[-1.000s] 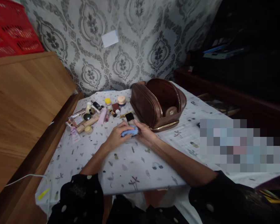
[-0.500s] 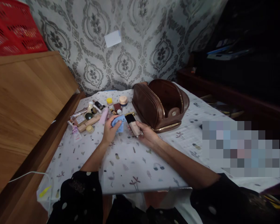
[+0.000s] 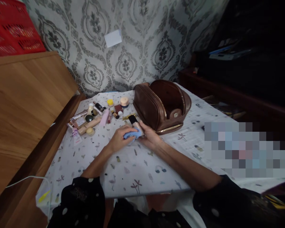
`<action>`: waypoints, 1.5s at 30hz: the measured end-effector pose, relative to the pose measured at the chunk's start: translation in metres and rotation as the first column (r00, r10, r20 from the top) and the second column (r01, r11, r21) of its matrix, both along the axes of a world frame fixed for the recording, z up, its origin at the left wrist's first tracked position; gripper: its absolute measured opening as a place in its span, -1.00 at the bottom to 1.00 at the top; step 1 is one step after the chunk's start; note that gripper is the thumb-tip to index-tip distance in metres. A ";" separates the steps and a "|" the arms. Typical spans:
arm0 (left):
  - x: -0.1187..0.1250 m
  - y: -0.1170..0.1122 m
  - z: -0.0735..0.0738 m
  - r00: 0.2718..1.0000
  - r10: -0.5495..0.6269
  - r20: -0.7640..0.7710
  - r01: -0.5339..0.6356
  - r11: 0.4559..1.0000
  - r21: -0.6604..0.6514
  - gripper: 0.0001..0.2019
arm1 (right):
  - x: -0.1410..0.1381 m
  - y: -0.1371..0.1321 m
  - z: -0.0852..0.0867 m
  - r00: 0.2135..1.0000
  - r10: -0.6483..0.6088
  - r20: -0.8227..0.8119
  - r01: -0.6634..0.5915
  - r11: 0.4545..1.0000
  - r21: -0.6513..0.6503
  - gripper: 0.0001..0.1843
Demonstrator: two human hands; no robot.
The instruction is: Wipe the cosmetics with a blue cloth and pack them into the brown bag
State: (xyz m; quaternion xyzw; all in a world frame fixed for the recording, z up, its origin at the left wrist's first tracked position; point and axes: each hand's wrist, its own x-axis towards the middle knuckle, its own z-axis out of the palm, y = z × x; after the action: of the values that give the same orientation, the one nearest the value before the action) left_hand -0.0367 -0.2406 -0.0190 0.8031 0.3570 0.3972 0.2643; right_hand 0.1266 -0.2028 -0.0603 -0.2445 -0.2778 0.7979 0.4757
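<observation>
My right hand [image 3: 150, 136] is closed round a foundation bottle [image 3: 135, 123] with a black cap, held low over the table. My left hand [image 3: 120, 140] presses a blue cloth [image 3: 132, 135] against the lower part of the bottle, fingers curled over the cloth. Both hands meet just in front of an open brown leather cosmetic bag [image 3: 161, 105], which stands on the patterned tablecloth [image 3: 133, 167].
Several small cosmetics [image 3: 95, 117], tubes, jars and lipsticks, lie scattered at the table's back left. A wooden board [image 3: 23, 104] leans along the left side with a red crate [image 3: 11, 28] above it. Dark furniture stands to the right. A white cable [image 3: 26, 180] hangs at lower left.
Half a second ago my left hand had lifted the blue cloth away to the left, baring the bottle. Now the cloth is back against the bottle and the hands are together again.
</observation>
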 end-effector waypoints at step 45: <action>0.029 -0.008 0.043 0.710 0.434 -0.554 -0.384 0.899 0.213 -0.68 | 0.050 -0.047 0.125 0.325 -0.673 0.664 -0.350 0.567 0.746 -0.67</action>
State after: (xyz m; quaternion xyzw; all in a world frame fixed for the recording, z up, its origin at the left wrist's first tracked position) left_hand -0.0078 -0.2482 0.0238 0.7966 0.5733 0.1912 0.0127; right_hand 0.1770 -0.2502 0.0643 -0.4386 -0.7887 0.2206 0.3699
